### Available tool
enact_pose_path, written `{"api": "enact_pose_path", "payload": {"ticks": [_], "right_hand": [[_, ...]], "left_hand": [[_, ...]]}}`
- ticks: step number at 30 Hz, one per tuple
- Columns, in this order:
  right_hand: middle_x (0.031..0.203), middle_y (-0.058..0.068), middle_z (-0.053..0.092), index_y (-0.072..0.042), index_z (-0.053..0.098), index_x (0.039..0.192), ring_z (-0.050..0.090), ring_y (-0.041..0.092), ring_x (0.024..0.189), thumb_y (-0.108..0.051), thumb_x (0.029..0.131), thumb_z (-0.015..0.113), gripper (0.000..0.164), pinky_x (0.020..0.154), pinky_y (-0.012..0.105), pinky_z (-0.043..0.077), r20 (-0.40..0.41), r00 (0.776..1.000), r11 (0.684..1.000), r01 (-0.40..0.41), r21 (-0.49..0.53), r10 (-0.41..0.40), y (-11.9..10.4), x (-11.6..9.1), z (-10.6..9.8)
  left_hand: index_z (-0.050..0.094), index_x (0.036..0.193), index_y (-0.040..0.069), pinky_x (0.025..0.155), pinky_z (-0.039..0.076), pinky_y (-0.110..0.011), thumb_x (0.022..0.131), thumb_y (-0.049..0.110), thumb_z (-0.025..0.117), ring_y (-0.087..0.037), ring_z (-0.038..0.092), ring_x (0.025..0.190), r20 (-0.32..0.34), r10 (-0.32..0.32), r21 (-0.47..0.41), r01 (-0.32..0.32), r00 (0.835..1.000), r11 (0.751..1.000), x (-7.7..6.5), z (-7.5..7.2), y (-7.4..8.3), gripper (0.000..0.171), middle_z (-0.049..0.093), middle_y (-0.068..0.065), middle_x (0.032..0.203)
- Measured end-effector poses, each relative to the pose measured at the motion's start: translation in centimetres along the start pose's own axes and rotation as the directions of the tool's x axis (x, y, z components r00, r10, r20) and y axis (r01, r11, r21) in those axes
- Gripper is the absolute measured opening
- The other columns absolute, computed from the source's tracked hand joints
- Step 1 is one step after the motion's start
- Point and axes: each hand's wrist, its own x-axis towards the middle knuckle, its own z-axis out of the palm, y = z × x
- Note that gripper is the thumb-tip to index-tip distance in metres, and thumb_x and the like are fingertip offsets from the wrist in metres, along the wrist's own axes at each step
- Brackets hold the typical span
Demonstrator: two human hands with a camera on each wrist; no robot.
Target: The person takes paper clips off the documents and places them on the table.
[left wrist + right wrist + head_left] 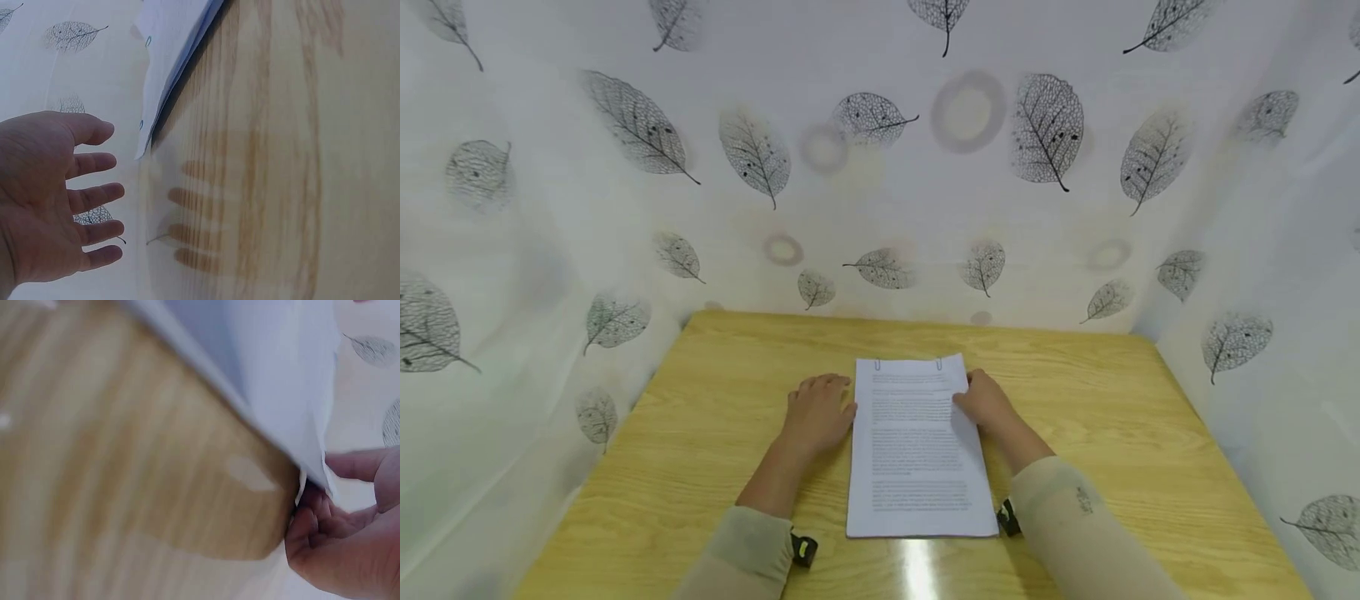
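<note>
A stack of printed paper sheets (917, 454) lies on the table, with one paper clip (877, 364) at the left of its top edge and another paper clip (938, 364) at the right. My right hand (988, 404) pinches the stack's upper right side, thumb on the printed face and curled fingers underneath. In the right wrist view the papers (281, 375) run into that grip at their corner. Beside the upper left edge is my left hand (822, 414), fingers spread and palm bare in the left wrist view, apart from the papers (172, 50).
The wooden table (715, 433) carries the stack near its middle. A white cloth with leaf prints (880, 192) hangs behind the table and along both sides. Dark straps (803, 550) show at the cuffs of both pale sleeves (745, 550).
</note>
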Motion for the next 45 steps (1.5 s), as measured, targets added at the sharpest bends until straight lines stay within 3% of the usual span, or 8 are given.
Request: {"api": "enact_pose_path", "payload": {"ticks": [5, 10, 16, 21, 27, 33, 38, 45], "right_hand": [[0.131, 0.024, 0.068, 0.009, 0.054, 0.150, 0.065, 0.026, 0.102, -0.009, 0.110, 0.051, 0.044, 0.082, 0.030, 0.053, 0.062, 0.998, 0.983, -0.029, 0.184, 0.018, 0.6, 0.1, -1.7], [0.107, 0.013, 0.072, 0.008, 0.057, 0.145, 0.065, 0.016, 0.082, -0.008, 0.110, 0.053, 0.039, 0.071, 0.027, 0.055, 0.138, 0.990, 0.947, -0.045, 0.319, 0.001, 1.8, 0.2, -3.1], [0.106, 0.011, 0.075, 0.007, 0.055, 0.144, 0.072, 0.016, 0.087, -0.009, 0.110, 0.055, 0.038, 0.077, 0.031, 0.063, 0.191, 0.980, 0.916, -0.032, 0.401, -0.050, 3.2, 0.2, -3.6], [0.109, 0.007, 0.077, 0.005, 0.054, 0.143, 0.074, 0.018, 0.095, -0.008, 0.110, 0.056, 0.035, 0.085, 0.034, 0.064, 0.270, 0.956, 0.858, -0.043, 0.512, -0.113, 4.3, 0.7, -3.4], [0.108, 0.003, 0.080, 0.003, 0.060, 0.135, 0.076, 0.018, 0.098, -0.009, 0.109, 0.060, 0.028, 0.086, 0.034, 0.065, 0.316, 0.933, 0.840, -0.028, 0.543, -0.173, 5.1, 0.8, -3.3], [0.110, 0.001, 0.079, -0.001, 0.063, 0.133, 0.075, 0.018, 0.101, -0.010, 0.109, 0.062, 0.025, 0.089, 0.032, 0.064, 0.355, 0.915, 0.835, -0.041, 0.549, -0.189, 5.7, 1.1, -3.3], [0.109, 0.002, 0.079, -0.004, 0.066, 0.126, 0.075, 0.019, 0.101, -0.009, 0.109, 0.063, 0.019, 0.089, 0.033, 0.064, 0.366, 0.914, 0.831, -0.063, 0.553, -0.174, 5.9, 1.4, -3.4], [0.111, 0.003, 0.079, -0.005, 0.067, 0.122, 0.074, 0.020, 0.101, -0.012, 0.109, 0.063, 0.015, 0.089, 0.033, 0.064, 0.371, 0.914, 0.842, -0.067, 0.535, -0.163, 5.8, 1.7, -3.6]], "left_hand": [[0.058, 0.154, 0.014, 0.124, 0.036, -0.071, 0.109, 0.038, 0.061, -0.047, 0.042, 0.156, 0.007, -0.003, -0.030, 0.003, 1.000, 1.000, 0.2, -0.3, -0.2, 0.051, 0.052, -0.015, 0.166], [0.056, 0.155, 0.015, 0.125, 0.035, -0.070, 0.109, 0.039, 0.060, -0.047, 0.042, 0.157, 0.023, 0.002, -0.057, -0.001, 1.000, 0.998, 0.9, -0.2, -0.5, 0.052, 0.051, -0.014, 0.167], [0.056, 0.154, 0.013, 0.127, 0.039, -0.062, 0.110, 0.035, 0.059, -0.044, 0.048, 0.153, 0.021, 0.010, -0.184, -0.006, 1.000, 0.983, 2.1, 0.0, -0.6, 0.049, 0.054, -0.015, 0.163], [0.047, 0.160, 0.008, 0.125, 0.044, -0.059, 0.111, 0.032, 0.058, -0.042, 0.051, 0.152, 0.050, -0.018, -0.356, 0.035, 0.999, 0.934, 3.7, 0.2, -0.3, 0.055, 0.053, -0.015, 0.164], [0.037, 0.165, 0.009, 0.125, 0.045, -0.055, 0.110, 0.031, 0.058, -0.040, 0.056, 0.149, 0.086, -0.074, -0.481, 0.106, 0.994, 0.870, 5.7, 0.5, 0.3, 0.063, 0.053, -0.015, 0.164], [0.044, 0.161, 0.020, 0.115, 0.054, -0.052, 0.107, 0.026, 0.064, -0.038, 0.061, 0.140, 0.117, -0.066, -0.569, 0.121, 0.991, 0.813, 6.6, 0.8, 0.3, 0.058, 0.059, -0.019, 0.154], [0.051, 0.156, 0.029, 0.098, 0.057, -0.046, 0.106, 0.023, 0.069, -0.032, 0.065, 0.120, 0.107, -0.016, -0.569, 0.074, 0.994, 0.819, 6.9, 1.1, 0.2, 0.053, 0.065, -0.017, 0.139], [0.056, 0.145, 0.034, 0.099, 0.054, -0.047, 0.108, 0.020, 0.066, -0.030, 0.065, 0.112, 0.100, 0.013, -0.553, 0.044, 0.995, 0.832, 7.1, 1.5, 0.4, 0.041, 0.069, -0.015, 0.131]]}}
